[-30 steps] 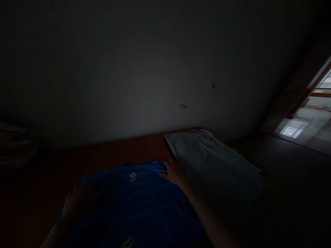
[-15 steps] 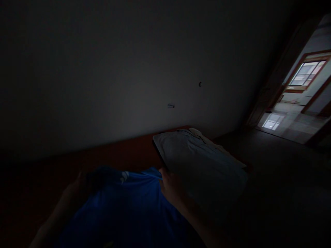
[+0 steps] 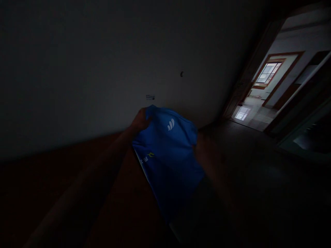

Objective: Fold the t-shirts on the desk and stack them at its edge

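A blue shirt of smooth fabric is stretched between my two hands, with a white leaf-like logo near its upper edge and small yellow and white prints at its left side. My left hand is closed on its upper left corner. On the right side, my right hand grips the edge, though its fingers are dark and blurred. The shirt hangs over the spot where a pile of pale cloth lay, and covers most of it.
A reddish-brown surface runs along a plain wall with a small sticker on it. To the right, a doorway opens onto a brighter room with a window. The room is very dark.
Both hands have moved forward, up and to the right with the blue shirt, spreading it over the pale cloth pile. The view has turned somewhat to the right.
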### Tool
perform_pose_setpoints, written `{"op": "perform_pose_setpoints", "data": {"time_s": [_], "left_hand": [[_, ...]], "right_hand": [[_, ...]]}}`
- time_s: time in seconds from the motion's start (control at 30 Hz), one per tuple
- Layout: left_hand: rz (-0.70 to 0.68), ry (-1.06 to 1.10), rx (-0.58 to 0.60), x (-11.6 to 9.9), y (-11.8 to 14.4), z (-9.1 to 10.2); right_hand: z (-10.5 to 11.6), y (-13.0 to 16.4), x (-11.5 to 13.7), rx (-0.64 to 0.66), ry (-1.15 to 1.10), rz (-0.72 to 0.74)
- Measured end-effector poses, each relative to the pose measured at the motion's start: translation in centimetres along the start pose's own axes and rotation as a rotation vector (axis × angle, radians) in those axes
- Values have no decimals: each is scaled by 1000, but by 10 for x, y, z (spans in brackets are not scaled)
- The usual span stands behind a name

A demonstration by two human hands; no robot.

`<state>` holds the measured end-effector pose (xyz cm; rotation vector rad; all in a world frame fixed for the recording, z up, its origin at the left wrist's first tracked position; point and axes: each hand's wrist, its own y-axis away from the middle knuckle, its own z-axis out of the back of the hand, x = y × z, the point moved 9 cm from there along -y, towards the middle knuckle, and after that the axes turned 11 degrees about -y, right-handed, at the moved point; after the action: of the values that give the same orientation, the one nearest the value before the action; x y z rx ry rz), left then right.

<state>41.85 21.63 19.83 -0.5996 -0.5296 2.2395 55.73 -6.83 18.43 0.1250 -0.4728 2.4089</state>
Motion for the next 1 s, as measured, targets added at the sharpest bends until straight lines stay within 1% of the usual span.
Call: {"op": "perform_pose_setpoints", "data": {"time_s": [0.03,0.1,0.13,0.17,0.2,0.23,0.3,0.37,0.5,0.53,0.6,0.67,0.7,0.77,0.83,0.87,0.93,1.0], "left_hand": [[-16,1,57,-15,7,-26],[-30,-6,172,-36,37,-73],[-21,-15,217,-40,57,-92],[4,-34,272,-40,78,-110],[33,-60,331,-37,98,-126],[52,-83,363,-33,116,-137],[59,-113,364,-25,140,-148],[42,-111,304,-20,148,-148],[26,-53,188,-16,148,-135],[-8,-21,170,-19,150,-131],[-126,50,174,-28,162,-122],[-252,82,202,-36,183,-112],[-293,76,216,-37,196,-106],[-307,35,250,-32,221,-92],[-264,-4,298,-21,245,-78],[-239,-16,318,-16,256,-70],[-202,-25,345,-5,279,-50],[-174,-35,367,8,304,-27]], "right_hand": [[-13,-1,-13,9,29,-12],[-47,2,-30,37,56,32],[-67,7,-35,62,51,70],[-88,13,-40,88,37,99],[-107,19,-46,118,20,108],[-124,25,-53,144,6,93],[-149,33,-65,166,-14,55],[-159,36,-71,158,-24,38],[-161,35,-72,149,-37,37],[-160,35,-71,147,-36,38],[-158,36,-70,134,-20,45],[-154,38,-66,115,36,68],[-151,39,-63,104,81,93],[-143,39,-51,78,183,153],[-134,38,-35,55,247,190],[-131,38,-25,51,241,197],[-129,42,0,59,149,199],[-138,54,28,92,12,233]]}}
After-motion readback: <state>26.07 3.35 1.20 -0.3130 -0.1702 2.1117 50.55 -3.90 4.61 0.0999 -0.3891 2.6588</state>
